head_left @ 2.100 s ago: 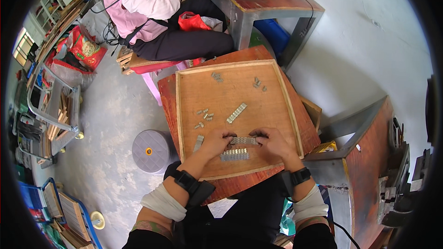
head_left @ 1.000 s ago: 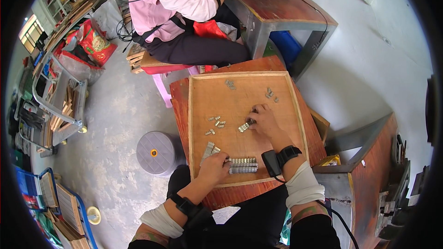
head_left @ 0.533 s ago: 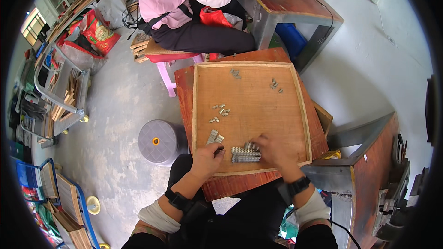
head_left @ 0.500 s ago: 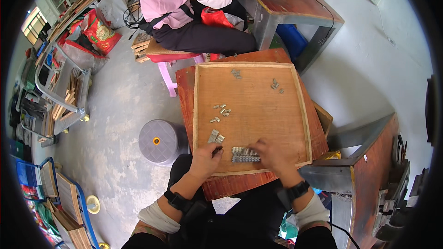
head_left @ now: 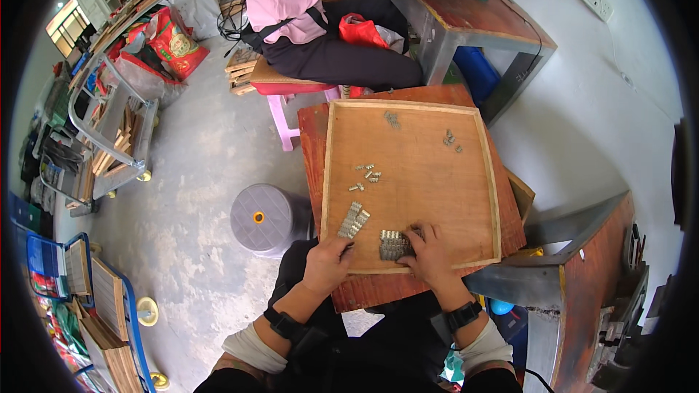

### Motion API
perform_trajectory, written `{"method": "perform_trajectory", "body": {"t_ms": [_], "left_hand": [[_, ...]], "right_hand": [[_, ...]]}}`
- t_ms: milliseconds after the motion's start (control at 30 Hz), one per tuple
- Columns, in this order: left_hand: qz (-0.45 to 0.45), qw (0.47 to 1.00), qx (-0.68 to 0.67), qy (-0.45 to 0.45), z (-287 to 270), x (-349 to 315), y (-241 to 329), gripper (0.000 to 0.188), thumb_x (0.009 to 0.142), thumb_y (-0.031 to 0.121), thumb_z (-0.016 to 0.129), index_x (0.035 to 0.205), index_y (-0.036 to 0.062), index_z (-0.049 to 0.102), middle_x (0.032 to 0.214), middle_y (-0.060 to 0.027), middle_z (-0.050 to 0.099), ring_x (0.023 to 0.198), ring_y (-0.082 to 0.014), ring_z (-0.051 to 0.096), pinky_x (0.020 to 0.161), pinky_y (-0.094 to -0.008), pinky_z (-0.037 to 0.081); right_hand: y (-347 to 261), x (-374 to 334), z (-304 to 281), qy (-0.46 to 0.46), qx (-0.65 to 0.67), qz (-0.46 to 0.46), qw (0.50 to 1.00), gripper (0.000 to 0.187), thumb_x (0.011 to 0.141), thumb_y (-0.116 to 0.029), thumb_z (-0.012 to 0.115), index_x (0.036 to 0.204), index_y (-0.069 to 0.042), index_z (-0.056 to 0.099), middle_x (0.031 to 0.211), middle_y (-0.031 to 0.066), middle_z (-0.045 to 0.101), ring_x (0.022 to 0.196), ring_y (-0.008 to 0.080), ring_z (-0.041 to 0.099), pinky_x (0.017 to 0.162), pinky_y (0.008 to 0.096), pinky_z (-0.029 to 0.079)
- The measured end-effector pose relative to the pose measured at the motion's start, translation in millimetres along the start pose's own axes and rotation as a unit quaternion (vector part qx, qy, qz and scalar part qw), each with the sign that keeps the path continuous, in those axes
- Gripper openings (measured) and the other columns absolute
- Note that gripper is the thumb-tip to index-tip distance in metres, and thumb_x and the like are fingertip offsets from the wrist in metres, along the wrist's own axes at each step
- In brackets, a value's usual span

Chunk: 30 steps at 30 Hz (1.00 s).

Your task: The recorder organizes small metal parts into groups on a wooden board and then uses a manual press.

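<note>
A shallow wooden tray lies on a reddish-brown board in front of my lap. At its near side, small ridged metal pieces are packed into a block. My right hand closes around the block's right end, thumb on the near side and fingers on the far side, partly hiding it. My left hand is at the tray's near left edge, its fingertips pinched together; what they hold, if anything, is too small to make out. Just beyond it lies a slanting row of similar metal pieces.
Loose metal pieces lie at the tray's left, with small groups at the far middle and far right. A grey round stool stands left. Ahead, a person sits by a metal-legged bench.
The view has shifted, moving the tray rightward in the picture. The slanting row at the left looks longer. The near block appears shorter and deeper, and my right hand now grips its right end.
</note>
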<state>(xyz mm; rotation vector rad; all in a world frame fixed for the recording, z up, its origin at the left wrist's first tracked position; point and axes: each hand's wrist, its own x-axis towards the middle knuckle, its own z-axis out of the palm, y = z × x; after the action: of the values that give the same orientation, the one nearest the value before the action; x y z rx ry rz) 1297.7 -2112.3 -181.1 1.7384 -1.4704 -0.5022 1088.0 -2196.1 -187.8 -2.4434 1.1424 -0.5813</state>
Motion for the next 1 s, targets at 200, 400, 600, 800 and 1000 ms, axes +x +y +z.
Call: {"method": "perform_trajectory", "body": {"t_ms": [200,400,600,800,1000], "left_hand": [[0.069,0.991,0.058,-0.094,23,11,0,0.029,0.065,0.011,0.066,0.091,0.0013,0.059,0.083,-0.0137,0.058,0.079,-0.029,0.057,0.07,-0.0374,0.046],[0.16,0.966,0.1,-0.176,62,22,5,0.038,0.061,0.015,0.068,0.096,0.0052,0.057,0.087,-0.0115,0.056,0.086,-0.0307,0.053,0.075,-0.0382,0.043],[0.119,0.976,0.035,-0.176,56,10,10,0.026,0.064,0.012,0.065,0.087,0.0029,0.058,0.085,-0.0109,0.056,0.084,-0.0283,0.053,0.072,-0.0386,0.044],[0.045,0.984,0.17,0.01,23,28,-12,0.035,0.067,0.013,0.065,0.098,0.0008,0.053,0.094,-0.0164,0.055,0.088,-0.0333,0.053,0.074,-0.0408,0.045],[-0.066,0.966,0.226,-0.11,27,45,-18,0.039,0.07,0.015,0.065,0.104,0.0003,0.053,0.094,-0.0181,0.055,0.086,-0.0356,0.054,0.074,-0.0416,0.045]], "right_hand": [[5,4,2,-0.06,0.0,0.057,0.997,0.05,0.051,-0.019,0.077,0.095,-0.005,0.058,0.094,0.012,0.052,0.093,0.0305,0.047,0.08,0.0383,0.039],[0,4,2,-0.095,0.051,0.03,0.994,0.042,0.055,-0.013,0.075,0.093,-0.005,0.059,0.086,0.0104,0.054,0.086,0.0301,0.05,0.077,0.038,0.041],[4,1,2,-0.088,0.063,-0.042,0.993,0.033,0.059,-0.009,0.071,0.09,-0.006,0.059,0.083,0.0103,0.054,0.081,0.0298,0.051,0.072,0.0374,0.043],[13,3,6,-0.001,-0.011,-0.044,0.999,0.026,0.066,-0.014,0.066,0.091,-0.01,0.059,0.084,0.0074,0.053,0.082,0.0261,0.051,0.07,0.0367,0.043],[11,6,3,0.005,-0.006,-0.037,0.999,0.026,0.068,-0.016,0.066,0.093,-0.011,0.06,0.081,0.0075,0.054,0.08,0.0265,0.051,0.07,0.0367,0.043]]}}
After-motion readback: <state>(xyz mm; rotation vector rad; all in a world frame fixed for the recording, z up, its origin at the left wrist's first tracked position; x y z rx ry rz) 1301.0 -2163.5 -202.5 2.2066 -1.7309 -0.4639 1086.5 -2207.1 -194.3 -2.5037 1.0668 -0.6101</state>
